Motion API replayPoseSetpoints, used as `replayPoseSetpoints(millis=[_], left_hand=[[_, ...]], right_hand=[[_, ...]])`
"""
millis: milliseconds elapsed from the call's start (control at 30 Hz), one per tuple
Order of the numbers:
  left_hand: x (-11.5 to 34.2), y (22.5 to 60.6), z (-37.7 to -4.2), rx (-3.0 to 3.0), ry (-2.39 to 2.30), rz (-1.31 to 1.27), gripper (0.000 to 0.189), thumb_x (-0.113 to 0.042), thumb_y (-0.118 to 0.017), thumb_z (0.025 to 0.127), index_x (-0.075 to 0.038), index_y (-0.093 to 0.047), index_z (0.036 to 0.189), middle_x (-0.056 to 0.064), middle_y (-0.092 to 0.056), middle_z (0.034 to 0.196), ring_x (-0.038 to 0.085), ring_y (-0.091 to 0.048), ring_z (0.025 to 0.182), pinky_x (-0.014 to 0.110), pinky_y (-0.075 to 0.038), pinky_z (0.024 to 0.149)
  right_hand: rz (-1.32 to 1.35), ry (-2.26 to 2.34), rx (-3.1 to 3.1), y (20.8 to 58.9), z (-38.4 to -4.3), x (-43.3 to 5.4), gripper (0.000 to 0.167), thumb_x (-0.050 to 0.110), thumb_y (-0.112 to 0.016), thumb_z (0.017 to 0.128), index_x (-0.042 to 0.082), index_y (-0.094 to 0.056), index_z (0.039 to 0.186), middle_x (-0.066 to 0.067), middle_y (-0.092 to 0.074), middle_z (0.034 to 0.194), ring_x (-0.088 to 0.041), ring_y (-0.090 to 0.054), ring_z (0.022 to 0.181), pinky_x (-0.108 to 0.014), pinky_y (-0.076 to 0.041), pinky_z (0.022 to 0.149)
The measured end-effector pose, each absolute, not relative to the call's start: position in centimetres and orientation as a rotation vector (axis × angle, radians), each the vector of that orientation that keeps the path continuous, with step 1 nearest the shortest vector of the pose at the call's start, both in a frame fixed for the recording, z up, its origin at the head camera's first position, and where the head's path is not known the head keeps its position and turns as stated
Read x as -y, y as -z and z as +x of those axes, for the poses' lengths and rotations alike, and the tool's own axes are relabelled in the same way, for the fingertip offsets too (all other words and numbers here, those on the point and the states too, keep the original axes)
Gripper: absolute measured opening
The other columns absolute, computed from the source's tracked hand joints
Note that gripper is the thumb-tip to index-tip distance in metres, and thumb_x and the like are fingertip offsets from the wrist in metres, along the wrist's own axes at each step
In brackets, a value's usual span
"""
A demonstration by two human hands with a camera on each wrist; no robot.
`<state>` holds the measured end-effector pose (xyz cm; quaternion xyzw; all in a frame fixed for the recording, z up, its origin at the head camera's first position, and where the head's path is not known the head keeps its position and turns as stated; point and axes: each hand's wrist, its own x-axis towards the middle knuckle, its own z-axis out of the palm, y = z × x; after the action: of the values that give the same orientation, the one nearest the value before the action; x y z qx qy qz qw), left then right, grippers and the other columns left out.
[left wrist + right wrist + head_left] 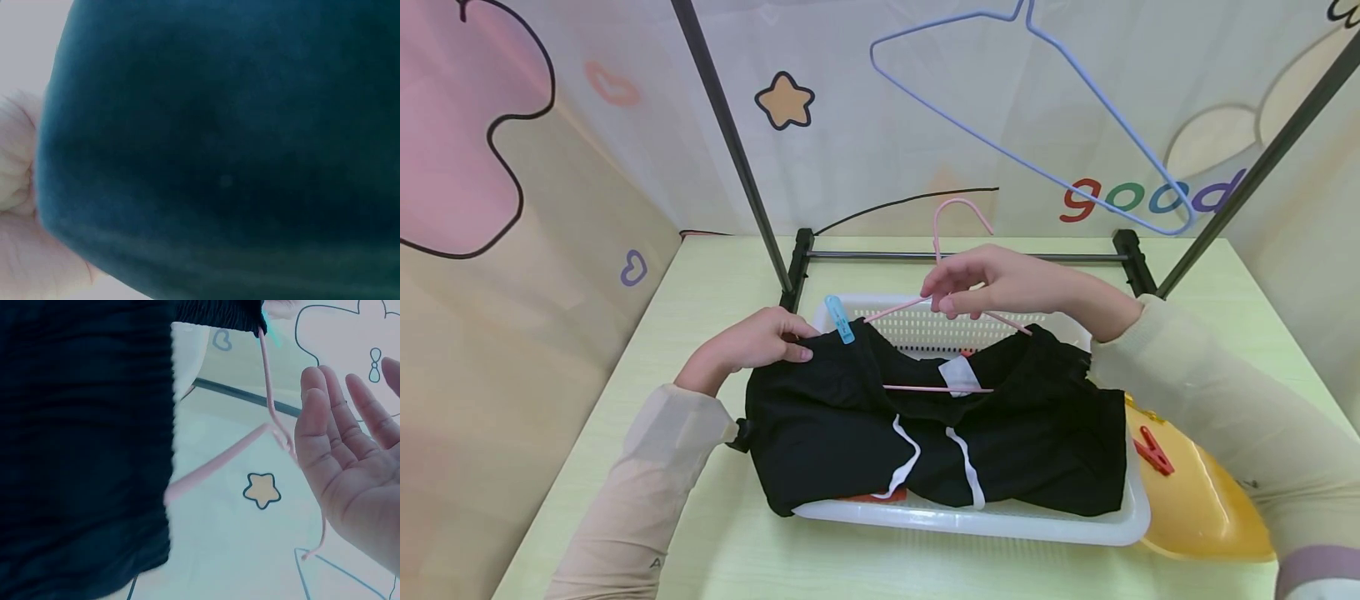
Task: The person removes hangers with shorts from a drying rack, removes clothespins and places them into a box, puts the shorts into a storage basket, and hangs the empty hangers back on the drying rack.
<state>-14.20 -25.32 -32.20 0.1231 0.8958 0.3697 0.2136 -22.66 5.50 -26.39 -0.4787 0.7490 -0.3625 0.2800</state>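
A black garment (820,425) with a gathered waistband and white drawstrings (906,458) lies spread over a white basket (985,525). A pink hanger (938,389) runs through its waist opening, the hook standing upright. Beside the left end of the hanger, a light blue clothespin (840,319) is clipped on the waistband. My left hand (756,346) pinches the garment's left edge near that clothespin; the black cloth fills most of the left wrist view. Just at the hanger's neck is my right hand (1000,283), its fingers loosely extended (356,450) and gripping nothing.
A yellow container (1210,492) with a red clothespin (1153,451) stands right of the basket. Behind is a dark rack, its post (730,142) rising on the left and its low bar (1037,257) across the back. A blue hanger (1112,112) hangs above.
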Motion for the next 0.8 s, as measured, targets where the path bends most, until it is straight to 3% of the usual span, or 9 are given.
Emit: replayPoseSetpoints(millis=[267, 500, 800], left_hand=[[25.4, 32.2, -14.2, -2.494, -1.034, 0.366, 0.025, -0.002, -0.056, 0.083, -0.007, -0.065, 0.106, 0.008, -0.066, 0.095, 0.012, -0.058, 0.079, 0.028, -0.046, 0.075], [25.4, 32.2, -14.2, -2.500, -1.044, 0.366, 0.025, -0.002, -0.056, 0.083, -0.007, -0.065, 0.105, 0.008, -0.066, 0.095, 0.012, -0.057, 0.079, 0.028, -0.045, 0.075], [25.5, 32.3, -14.3, -2.514, -1.034, 0.384, 0.023, -0.002, -0.057, 0.083, -0.006, -0.066, 0.103, 0.006, -0.065, 0.089, 0.013, -0.055, 0.075, 0.027, -0.045, 0.071]], right_hand=[[-1.228, 1.003, -2.042, 26.1, -22.2, -3.5, 0.030, 0.016, -0.055, 0.087, 0.003, -0.052, 0.114, -0.011, -0.059, 0.101, -0.021, -0.055, 0.085, -0.034, -0.048, 0.069], [-1.216, 1.061, -2.015, 26.3, -22.3, -1.8, 0.033, 0.019, -0.053, 0.088, 0.003, -0.051, 0.117, -0.018, -0.058, 0.106, -0.029, -0.056, 0.091, -0.043, -0.048, 0.073], [-1.147, 1.116, -2.002, 26.6, -22.4, 0.5, 0.033, 0.020, -0.052, 0.088, 0.004, -0.050, 0.117, -0.011, -0.057, 0.103, -0.029, -0.053, 0.093, -0.039, -0.048, 0.077]])
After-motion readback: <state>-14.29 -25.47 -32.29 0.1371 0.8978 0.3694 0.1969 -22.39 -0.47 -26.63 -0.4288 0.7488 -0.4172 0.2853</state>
